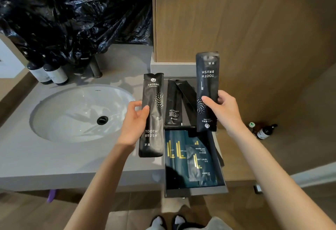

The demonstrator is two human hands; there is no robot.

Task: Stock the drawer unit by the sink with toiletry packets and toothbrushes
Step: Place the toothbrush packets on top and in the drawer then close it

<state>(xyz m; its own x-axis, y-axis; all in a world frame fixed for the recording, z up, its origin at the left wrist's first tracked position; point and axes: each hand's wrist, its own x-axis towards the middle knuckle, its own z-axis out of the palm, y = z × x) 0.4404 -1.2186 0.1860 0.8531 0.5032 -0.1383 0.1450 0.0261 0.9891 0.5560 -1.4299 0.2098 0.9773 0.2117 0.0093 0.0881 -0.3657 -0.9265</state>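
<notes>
My left hand (133,122) holds a black toothbrush packet (152,102) upright at the counter's right edge, its "TOOTH BRUSH" lettering right way up. My right hand (222,110) grips a second black toothbrush packet (207,76), turned upside down, above the drawer unit's right side. Between my hands the upper drawer (185,122) holds two black packets (173,106). The lower drawer (196,191) is pulled out toward me and holds several dark teal toiletry packets (198,162), one marked "SHOWER CAP".
A white oval sink (80,113) is set in the grey counter (36,160) to the left. Two dark bottles (49,74) stand behind it under a crumpled black plastic sheet (76,15). A wooden panel (254,20) rises behind the drawers. Bottles (265,131) stand on the floor at right.
</notes>
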